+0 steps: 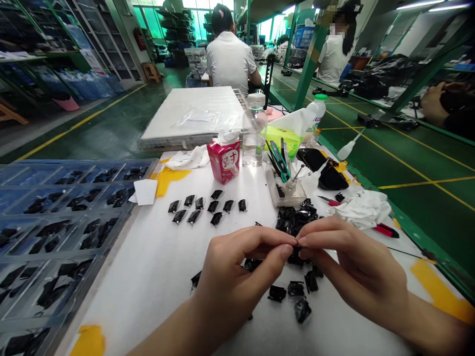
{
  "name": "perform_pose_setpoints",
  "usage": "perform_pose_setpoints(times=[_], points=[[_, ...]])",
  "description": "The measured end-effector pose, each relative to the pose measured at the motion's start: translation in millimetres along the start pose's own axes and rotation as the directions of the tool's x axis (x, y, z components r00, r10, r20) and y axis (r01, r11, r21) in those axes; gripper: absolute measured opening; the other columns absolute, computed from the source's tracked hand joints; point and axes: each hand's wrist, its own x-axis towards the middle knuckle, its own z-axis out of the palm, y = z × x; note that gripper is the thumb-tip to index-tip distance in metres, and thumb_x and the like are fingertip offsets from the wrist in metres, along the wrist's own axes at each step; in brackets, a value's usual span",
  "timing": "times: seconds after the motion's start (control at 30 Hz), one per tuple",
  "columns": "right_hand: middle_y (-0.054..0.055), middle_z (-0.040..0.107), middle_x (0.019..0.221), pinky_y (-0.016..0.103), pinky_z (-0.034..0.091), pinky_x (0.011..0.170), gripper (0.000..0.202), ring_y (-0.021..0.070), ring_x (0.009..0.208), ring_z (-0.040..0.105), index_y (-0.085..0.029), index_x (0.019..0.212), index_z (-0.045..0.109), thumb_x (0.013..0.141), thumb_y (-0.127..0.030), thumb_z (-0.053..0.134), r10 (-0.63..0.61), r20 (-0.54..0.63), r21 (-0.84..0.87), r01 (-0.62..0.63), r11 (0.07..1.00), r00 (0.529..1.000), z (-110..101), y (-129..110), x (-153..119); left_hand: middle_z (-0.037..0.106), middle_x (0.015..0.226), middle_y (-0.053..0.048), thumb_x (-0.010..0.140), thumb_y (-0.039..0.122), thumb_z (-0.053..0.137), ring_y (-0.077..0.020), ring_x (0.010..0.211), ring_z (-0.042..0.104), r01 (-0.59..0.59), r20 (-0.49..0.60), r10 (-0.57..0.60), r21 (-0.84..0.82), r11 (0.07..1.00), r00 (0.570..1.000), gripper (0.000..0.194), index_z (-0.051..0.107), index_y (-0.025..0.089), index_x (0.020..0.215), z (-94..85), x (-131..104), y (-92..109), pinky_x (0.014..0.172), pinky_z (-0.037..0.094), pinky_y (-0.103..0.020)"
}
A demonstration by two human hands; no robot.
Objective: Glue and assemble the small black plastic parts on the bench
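Observation:
My left hand (241,272) and my right hand (351,262) meet over the white tabletop, fingertips pinched together. Whatever lies between the fingertips is too small or too covered to name. Below and behind them is a heap of small glossy black pieces (297,217), with loose ones such as a black piece (296,288) nearer to me. Further off to the left, several black pieces with clear film edges (194,216) lie spread in loose rows. Part of the heap is hidden by my hands.
On the left stands a compartment tray (85,217) of black pieces. Along the back are a pink tissue box (224,160), a clear bottle (254,131) and a tool holder (285,193). A white cloth (361,207) lies right. A person (232,54) sits ahead, back turned.

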Motion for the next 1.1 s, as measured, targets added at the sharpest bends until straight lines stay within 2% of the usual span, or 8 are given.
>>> perform_pose_setpoints(times=[0.3,0.53,0.67,0.77,0.83,0.9,1.0,1.1], points=[[0.004,0.062,0.094,0.026,0.051,0.071,0.031,0.0150,0.087,0.060,-0.022,0.108,0.056,0.087,0.001,0.052,0.039,-0.044,0.012,-0.038,0.999,0.998,2,-1,0,0.076,0.079,-0.008,0.074,0.001,0.071,-0.0120,0.075,0.072,-0.269,-0.037,0.277,0.139,0.953,0.960,0.012,0.069,0.007,0.083,4.6,-4,-7,0.075,0.056,-0.011],[0.003,0.062,0.087,0.028,0.050,0.066,0.024,0.0156,0.081,0.061,-0.021,0.103,0.056,0.089,-0.003,0.052,0.052,-0.040,0.024,-0.051,0.998,0.998,9,1,2,0.073,0.074,-0.004,0.079,0.004,0.069,-0.0125,0.067,0.070,-0.272,-0.038,0.293,0.276,0.922,0.955,0.012,0.065,0.014,0.084,6.0,-12,-10,0.063,0.056,-0.018],[0.004,0.063,0.088,0.030,0.050,0.069,0.017,0.0170,0.083,0.061,-0.021,0.102,0.056,0.090,-0.010,0.055,0.046,-0.026,-0.038,-0.047,0.998,0.999,-1,3,9,0.072,0.073,-0.001,0.077,0.007,0.071,-0.0108,0.064,0.069,-0.093,-0.093,0.116,0.225,0.970,0.989,0.012,0.065,0.016,0.079,3.5,-8,-4,0.062,0.056,-0.016],[0.003,0.063,0.086,0.028,0.049,0.064,0.006,0.0167,0.079,0.061,-0.023,0.098,0.057,0.092,-0.022,0.057,0.133,-0.096,-0.269,-0.154,0.951,0.987,-27,9,14,0.071,0.069,0.002,0.076,0.015,0.075,-0.0102,0.061,0.069,0.233,-0.119,-0.237,-0.043,0.971,0.964,0.010,0.065,0.018,0.077,-0.4,-1,-4,0.059,0.056,-0.015],[-0.001,0.061,0.076,0.025,0.043,0.050,0.009,0.0140,0.064,0.056,-0.024,0.092,0.058,0.094,-0.032,0.053,0.308,-0.054,-0.485,-0.295,0.823,0.950,-49,17,12,0.070,0.067,0.003,0.076,0.020,0.076,-0.0098,0.060,0.069,0.440,-0.022,-0.464,-0.275,0.855,0.886,0.012,0.065,0.018,0.077,-3.5,4,-7,0.058,0.056,-0.014],[-0.003,0.058,0.066,0.025,0.038,0.047,0.016,0.0128,0.053,0.051,-0.025,0.087,0.056,0.095,-0.037,0.050,0.478,0.086,-0.714,-0.280,0.642,0.874,-69,27,4,0.069,0.067,0.004,0.077,0.022,0.077,-0.0099,0.062,0.071,0.551,0.099,-0.576,-0.459,0.697,0.811,0.013,0.065,0.017,0.079,-6.3,9,-9,0.059,0.056,-0.014],[-0.003,0.058,0.063,0.026,0.030,0.046,0.011,0.0144,0.052,0.049,-0.024,0.076,0.055,0.086,-0.027,0.059,0.550,0.162,-0.808,-0.210,0.551,0.820,-88,42,-15,0.069,0.071,0.004,0.080,0.020,0.074,-0.0110,0.070,0.073,0.599,0.203,-0.634,-0.620,0.507,0.746,0.010,0.065,0.016,0.080,-8.8,12,-12,0.063,0.058,-0.014],[-0.002,0.054,0.059,0.026,0.023,0.046,0.017,0.0154,0.050,0.045,-0.022,0.065,0.052,0.076,-0.020,0.064,0.563,0.186,-0.837,-0.170,0.520,0.805,-93,59,-33,0.072,0.081,0.000,0.085,0.020,0.069,-0.0107,0.074,0.073,0.623,0.248,-0.669,-0.671,0.403,0.700,0.006,0.065,0.015,0.085,-9.5,12,-13,0.067,0.059,-0.015]])
